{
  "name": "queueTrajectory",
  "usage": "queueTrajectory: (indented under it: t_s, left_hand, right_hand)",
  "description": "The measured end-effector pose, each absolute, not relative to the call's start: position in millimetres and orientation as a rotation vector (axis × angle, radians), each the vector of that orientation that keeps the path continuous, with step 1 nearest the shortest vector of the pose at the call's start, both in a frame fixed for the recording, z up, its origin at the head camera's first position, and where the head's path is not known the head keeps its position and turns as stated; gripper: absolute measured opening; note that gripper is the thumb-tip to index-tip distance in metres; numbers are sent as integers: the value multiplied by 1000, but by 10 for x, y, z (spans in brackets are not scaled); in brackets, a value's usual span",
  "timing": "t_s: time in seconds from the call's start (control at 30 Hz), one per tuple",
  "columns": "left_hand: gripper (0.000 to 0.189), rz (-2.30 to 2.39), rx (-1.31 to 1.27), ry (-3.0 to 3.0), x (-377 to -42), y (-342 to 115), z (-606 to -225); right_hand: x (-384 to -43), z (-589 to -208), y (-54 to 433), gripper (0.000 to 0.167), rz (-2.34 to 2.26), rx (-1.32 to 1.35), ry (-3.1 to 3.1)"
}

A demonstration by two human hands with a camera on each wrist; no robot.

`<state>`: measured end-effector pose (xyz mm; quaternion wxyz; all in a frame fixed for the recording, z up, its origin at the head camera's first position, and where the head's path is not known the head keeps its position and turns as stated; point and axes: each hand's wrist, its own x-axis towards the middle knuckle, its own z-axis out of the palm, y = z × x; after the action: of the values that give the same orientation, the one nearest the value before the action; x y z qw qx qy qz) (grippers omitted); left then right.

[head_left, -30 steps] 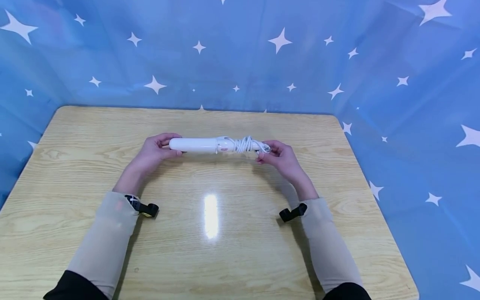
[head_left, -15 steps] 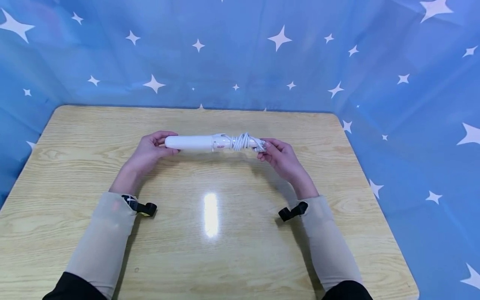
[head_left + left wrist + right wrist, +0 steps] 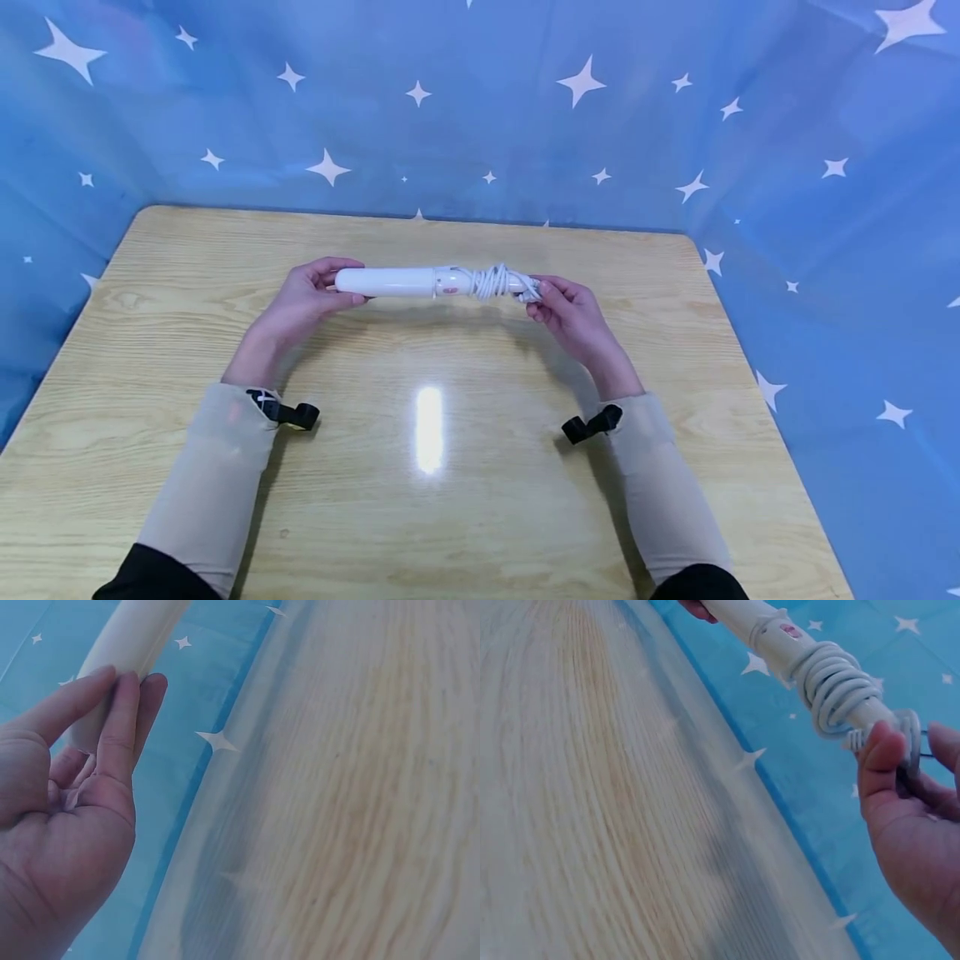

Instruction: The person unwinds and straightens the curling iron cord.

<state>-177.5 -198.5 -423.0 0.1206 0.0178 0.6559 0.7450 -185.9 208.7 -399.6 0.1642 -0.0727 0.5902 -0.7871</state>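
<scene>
A white hair straightener (image 3: pixel 390 282) is held level above the wooden table, its long axis running left to right. My left hand (image 3: pixel 303 296) pinches its smooth rounded end between thumb and fingers, as the left wrist view also shows. White cord (image 3: pixel 832 686) is wound in several loops around the handle. At that far end my right hand (image 3: pixel 572 317) grips the handle tip and the cord. Metal plug prongs (image 3: pixel 927 755) show between the right fingers. A small red marking (image 3: pixel 790 631) sits on the body near the cord loops.
The light wood tabletop (image 3: pixel 480 517) lies beneath both arms, with a bright light reflection in the middle. A blue curtain with white stars (image 3: pixel 495 108) closes off the back and right side. Black wrist cameras (image 3: pixel 296 415) are strapped over the pale sleeves.
The right thumb has moved up onto the corded end. The straightener and both hands have stayed nearly in place, while the whole head view has shifted slightly.
</scene>
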Motion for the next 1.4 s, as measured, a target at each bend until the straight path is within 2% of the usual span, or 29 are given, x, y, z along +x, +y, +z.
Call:
queueTrajectory:
  t_s: [0.27,0.53,0.77,0.87,1.07,1.4]
  left_hand:
    - [48,2169,57,1950,-1790,-1951,-4188]
    - [45,2242,90,1884,-1808,-1907,-4154]
    - [55,2225,105,1923,-1821,-1849,-4139]
    - [52,2243,141,1884,-1831,-1814,-4136]
    - [45,2270,142,1831,-1827,-1791,-4128]
    - [48,2308,109,1816,-1785,-1788,-4096]
  right_hand:
    - [-1860,-3968,2046,20,-2331,-194,1657]
    - [-1869,-3924,1997,26,-2317,-167,1749]
    - [-1869,-3917,2036,21,-2296,-110,1815]
    - [-1850,-3922,2070,20,-2266,-95,1875]
    - [-1827,-3938,2132,18,-2196,-154,1983]
    - [-1786,-3934,2178,18,-2152,-206,2004]
